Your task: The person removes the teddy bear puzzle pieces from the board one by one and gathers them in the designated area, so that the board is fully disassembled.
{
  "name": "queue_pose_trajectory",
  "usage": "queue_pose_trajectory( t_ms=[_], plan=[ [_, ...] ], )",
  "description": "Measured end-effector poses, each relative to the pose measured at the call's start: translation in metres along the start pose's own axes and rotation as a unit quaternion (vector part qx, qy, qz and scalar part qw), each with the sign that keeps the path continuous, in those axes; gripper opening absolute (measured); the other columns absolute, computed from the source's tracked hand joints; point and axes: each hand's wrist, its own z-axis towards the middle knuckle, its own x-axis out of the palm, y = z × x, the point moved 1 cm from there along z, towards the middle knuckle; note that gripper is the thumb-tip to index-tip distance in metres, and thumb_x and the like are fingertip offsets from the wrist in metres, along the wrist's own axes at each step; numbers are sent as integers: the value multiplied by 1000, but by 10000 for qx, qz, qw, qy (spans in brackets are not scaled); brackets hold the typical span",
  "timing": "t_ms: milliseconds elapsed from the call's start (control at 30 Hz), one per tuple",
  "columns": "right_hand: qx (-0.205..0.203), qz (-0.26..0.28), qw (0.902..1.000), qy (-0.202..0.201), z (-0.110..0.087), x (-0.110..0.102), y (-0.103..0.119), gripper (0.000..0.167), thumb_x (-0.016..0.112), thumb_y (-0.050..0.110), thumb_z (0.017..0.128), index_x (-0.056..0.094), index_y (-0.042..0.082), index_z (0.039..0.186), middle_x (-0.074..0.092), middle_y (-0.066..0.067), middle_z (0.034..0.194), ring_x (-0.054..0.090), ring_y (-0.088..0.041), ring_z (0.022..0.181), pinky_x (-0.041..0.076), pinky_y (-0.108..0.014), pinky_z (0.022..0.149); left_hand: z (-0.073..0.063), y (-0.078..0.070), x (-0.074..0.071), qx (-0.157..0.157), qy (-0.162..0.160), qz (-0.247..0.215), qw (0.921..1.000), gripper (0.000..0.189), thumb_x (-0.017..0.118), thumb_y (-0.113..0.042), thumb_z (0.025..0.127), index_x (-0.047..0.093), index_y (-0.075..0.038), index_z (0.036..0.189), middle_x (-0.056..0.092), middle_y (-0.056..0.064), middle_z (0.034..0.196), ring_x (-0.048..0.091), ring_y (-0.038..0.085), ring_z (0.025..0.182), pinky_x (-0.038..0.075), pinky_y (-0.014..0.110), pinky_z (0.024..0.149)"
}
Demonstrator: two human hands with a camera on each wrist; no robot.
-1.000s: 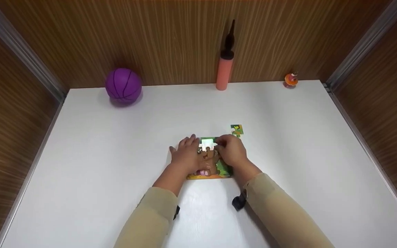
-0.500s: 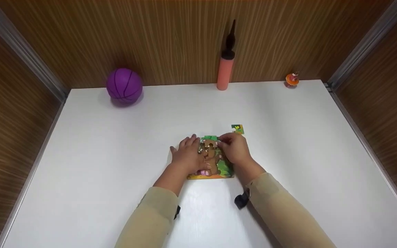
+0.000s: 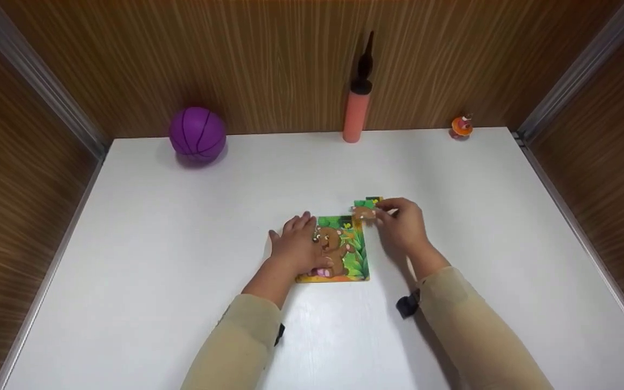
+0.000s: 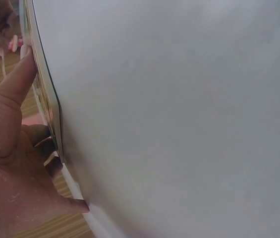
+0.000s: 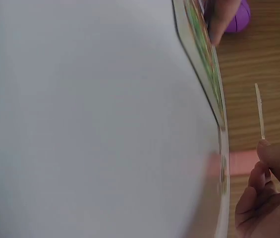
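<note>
A square jigsaw puzzle [image 3: 356, 260] with a brown bear on green leaves lies on the white table. My left hand [image 3: 293, 250] rests on its left part, fingers spread, covering that side of the picture. Just off the puzzle's upper right corner, my right hand [image 3: 405, 228] pinches a puzzle piece [image 3: 365, 210] with green and brown on it. Seen edge-on in the right wrist view, the held piece [image 5: 259, 111] is raised off the table. Behind it lies a loose puzzle piece [image 3: 376, 199], mostly hidden.
At the table's back edge stand a purple ball [image 3: 197, 134], a pink hand pump [image 3: 356, 114] with a black nozzle and a small orange-and-pink toy [image 3: 461, 127]. Wood-grain panels [image 3: 268, 65] enclose the back and both sides.
My right hand has lifted the puzzle piece away from the top of the puzzle, up and to the right, partly covering the loose piece. My left hand stays in place.
</note>
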Motion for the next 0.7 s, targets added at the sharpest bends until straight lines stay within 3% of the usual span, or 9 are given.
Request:
queue_pose_trajectory(
  t_ms=[367,700],
  plan=[
    [183,-93,9995,-258,19,-36,-29,25,63,6,104,72,-5,125,70,-22,120,59,-29,104,48,-38,89,3,3,3,5,-30,-91,10000,109,85,-53,87,27,-10,169,16,7,177,11,33,162,9,76,121],
    [571,-66,9979,-291,32,-51,-49,27,61,6,105,70,-6,128,67,-23,121,58,-30,109,49,-38,91,2,2,2,0,-18,-40,10000,108,84,-53,88,26,-11,169,16,6,177,11,33,162,9,76,122]
  ],
)
